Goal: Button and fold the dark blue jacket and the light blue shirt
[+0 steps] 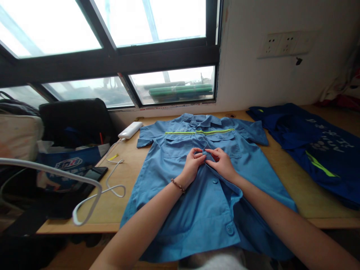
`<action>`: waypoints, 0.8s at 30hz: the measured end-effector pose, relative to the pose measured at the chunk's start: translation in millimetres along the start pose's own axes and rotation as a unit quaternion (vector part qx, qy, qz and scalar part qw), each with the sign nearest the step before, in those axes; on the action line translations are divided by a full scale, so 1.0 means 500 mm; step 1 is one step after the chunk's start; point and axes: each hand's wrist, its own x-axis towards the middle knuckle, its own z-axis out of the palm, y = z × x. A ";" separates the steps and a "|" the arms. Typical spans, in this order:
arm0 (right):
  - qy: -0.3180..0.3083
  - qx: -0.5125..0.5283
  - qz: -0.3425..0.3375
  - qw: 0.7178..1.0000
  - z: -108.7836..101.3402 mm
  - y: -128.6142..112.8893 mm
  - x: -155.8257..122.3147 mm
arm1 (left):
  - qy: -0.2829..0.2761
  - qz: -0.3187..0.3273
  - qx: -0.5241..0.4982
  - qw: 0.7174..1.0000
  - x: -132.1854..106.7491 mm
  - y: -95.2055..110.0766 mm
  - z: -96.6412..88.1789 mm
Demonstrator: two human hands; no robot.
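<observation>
A blue short-sleeved work shirt (174, 195) lies face up, its collar towards the window and its hem hanging over the table's near edge. Yellow-green stripes cross the chest above two pockets. My left hand (194, 162) and my right hand (222, 163) meet at the middle of the front placket, fingers pinching the shirt's fabric. Whatever small part sits between the fingertips is mostly hidden. Below the hands the front is open, showing one button (215, 181) and a lower button (230, 229) near the hem. The right front edge is folded back under my right forearm.
A dark blue garment (317, 150) with white lettering lies at the right of the wooden table (298, 195). A white power bank (130, 130) with a white cable (112, 189) rests at the left. Further left are a dark phone-like device (95, 173), a printed bag (70, 165) and a black chair back (75, 116).
</observation>
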 end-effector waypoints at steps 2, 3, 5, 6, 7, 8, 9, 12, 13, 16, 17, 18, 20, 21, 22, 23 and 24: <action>-0.024 0.012 0.030 0.999 0.003 0.012 0.005 | -0.007 0.006 0.013 1.000 -0.003 0.001 0.001; -0.040 0.025 0.043 0.998 0.003 0.018 0.008 | -0.010 0.008 0.017 1.000 -0.004 0.002 0.002; -0.068 0.047 0.059 0.995 -0.001 0.025 0.015 | -0.010 0.012 0.030 0.999 -0.002 0.004 0.003; -0.069 0.045 0.060 0.995 -0.006 0.023 0.018 | -0.008 0.015 0.041 0.999 0.000 0.004 0.003; -0.056 0.029 0.052 0.997 -0.012 0.018 0.019 | -0.007 0.018 0.057 0.998 0.004 0.004 0.003; -0.032 -0.001 0.035 0.999 -0.018 0.010 0.019 | -0.007 0.022 0.075 0.997 0.009 0.003 0.002; -0.008 -0.040 0.012 0.999 -0.024 -0.001 0.017 | -0.008 0.029 0.097 0.995 0.015 0.002 0.001; -0.004 -0.162 -0.035 0.986 -0.035 -0.036 -0.006 | -0.019 0.061 0.158 0.985 0.035 -0.002 -0.003; -0.023 -0.199 -0.029 0.979 -0.035 -0.044 -0.018 | -0.023 0.072 0.176 0.982 0.042 -0.004 -0.005; -0.066 -0.291 0.011 0.954 -0.032 -0.047 -0.053 | -0.034 0.094 0.225 0.969 0.063 -0.009 -0.009; -0.074 -0.306 0.020 0.949 -0.031 -0.042 -0.060 | -0.036 0.099 0.241 0.965 0.071 -0.010 -0.011; -0.081 -0.311 0.027 0.947 -0.032 -0.035 -0.062 | -0.037 0.105 0.256 0.960 0.080 -0.011 -0.013; -0.093 -0.291 0.044 0.951 -0.038 -0.015 -0.054 | -0.038 0.119 0.278 0.953 0.103 -0.010 -0.015; -0.095 -0.269 0.053 0.957 -0.043 -0.004 -0.045 | -0.040 0.126 0.285 0.949 0.115 -0.009 -0.016; -0.094 -0.240 0.061 0.964 -0.047 0.008 -0.033 | -0.043 0.133 0.291 0.946 0.128 -0.007 -0.015; -0.091 -0.208 0.069 0.971 -0.052 0.020 -0.019 | -0.047 0.138 0.296 0.944 0.141 -0.005 -0.014; -0.089 -0.172 0.078 0.978 -0.057 0.032 -0.006 | -0.052 0.142 0.300 0.942 0.153 -0.002 -0.013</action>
